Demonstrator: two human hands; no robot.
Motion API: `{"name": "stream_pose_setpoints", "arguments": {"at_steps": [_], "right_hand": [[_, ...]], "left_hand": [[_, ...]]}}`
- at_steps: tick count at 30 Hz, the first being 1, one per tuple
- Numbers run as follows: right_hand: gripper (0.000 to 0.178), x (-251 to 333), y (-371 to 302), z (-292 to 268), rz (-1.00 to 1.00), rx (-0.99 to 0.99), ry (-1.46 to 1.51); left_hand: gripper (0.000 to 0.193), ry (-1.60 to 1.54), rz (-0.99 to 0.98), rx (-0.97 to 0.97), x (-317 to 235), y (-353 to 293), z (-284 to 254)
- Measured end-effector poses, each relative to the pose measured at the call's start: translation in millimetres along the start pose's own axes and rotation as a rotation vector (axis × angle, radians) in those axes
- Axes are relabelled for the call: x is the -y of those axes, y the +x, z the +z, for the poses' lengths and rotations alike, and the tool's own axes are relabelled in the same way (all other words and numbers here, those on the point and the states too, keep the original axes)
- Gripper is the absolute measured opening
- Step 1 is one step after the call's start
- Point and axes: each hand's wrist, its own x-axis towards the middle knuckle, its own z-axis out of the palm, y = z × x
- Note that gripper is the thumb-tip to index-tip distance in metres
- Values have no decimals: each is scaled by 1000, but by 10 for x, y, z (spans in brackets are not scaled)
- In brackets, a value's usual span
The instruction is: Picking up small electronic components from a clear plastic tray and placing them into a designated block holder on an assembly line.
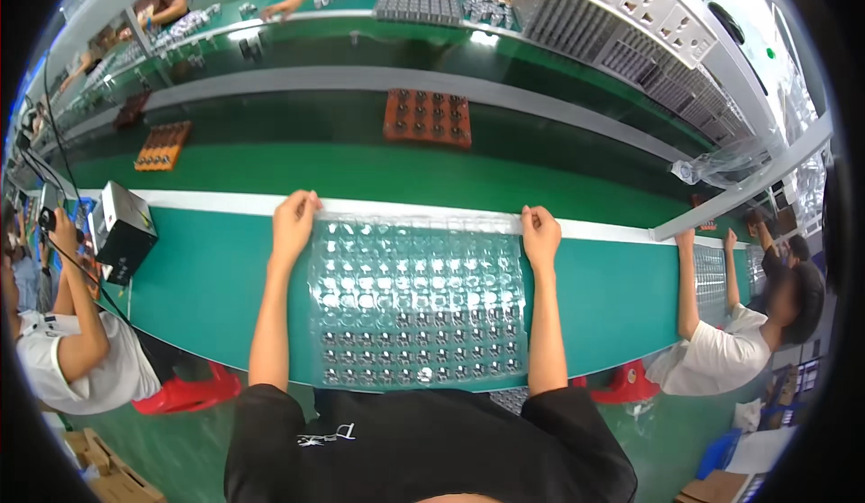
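A clear plastic blister tray (416,273) lies in front of me on the green table, its far edge against the white rail. Small dark and silvery metal parts (423,356) fill several of its nearer rows. The cells farther away show only glare and clear plastic. At the far left corner, my left hand (294,224) is closed, fingertips pinching the tray's edge. My right hand (541,235) is likewise closed at the far right corner. The exact grip of the fingertips is partly hidden on both sides.
Beyond the rail (216,202) runs a green conveyor belt (297,165). It carries a brown block of parts (427,117) and an orange one (163,146). A black-and-white box (122,233) stands left. Co-workers sit on both sides; a power strip (640,3) hangs upper right.
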Motion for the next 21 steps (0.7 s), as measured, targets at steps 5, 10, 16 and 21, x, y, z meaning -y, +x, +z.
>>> {"name": "stream_pose_setpoints", "arguments": {"at_steps": [5,10,16,21], "right_hand": [[28,71,12,-35,181,9,115],[28,77,11,-124,190,30,87],[26,89,35,-75,178,16,95],[25,107,37,-64,196,5,156]], "left_hand": [[31,22,-12,26,73,-8,15],[31,-31,-43,35,-24,-16,55],[32,-19,-74,51,-67,-14,37],[31,-5,-69,46,14,24,25]]}}
